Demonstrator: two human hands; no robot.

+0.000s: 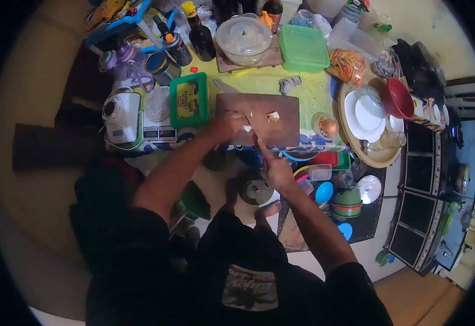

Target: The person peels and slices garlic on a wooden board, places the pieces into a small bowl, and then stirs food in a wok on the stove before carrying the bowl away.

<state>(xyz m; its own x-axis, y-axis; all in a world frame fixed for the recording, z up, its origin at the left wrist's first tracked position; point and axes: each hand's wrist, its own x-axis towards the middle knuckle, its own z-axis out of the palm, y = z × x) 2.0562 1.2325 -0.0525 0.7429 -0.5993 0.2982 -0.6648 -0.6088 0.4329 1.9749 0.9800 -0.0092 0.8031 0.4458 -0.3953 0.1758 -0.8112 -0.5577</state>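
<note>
One wooden cutting board (259,117) sits in the middle of the clutter. On it I count one knife (232,98) and two pale pieces (272,115). Two hands are at the board, the left hand (226,126) and the right hand (275,168). Left of the board are one green tub (189,100) and one white appliance (122,117). Beyond the board's far edge I make out one glass lidded bowl (244,35), one green lidded box (303,48), two tins (161,64) and two dark bottles (200,37). Right of the board are one onion (328,127), one red bowl (396,98) and one stack of white plates (365,117); I cannot tell how many plates.
</note>
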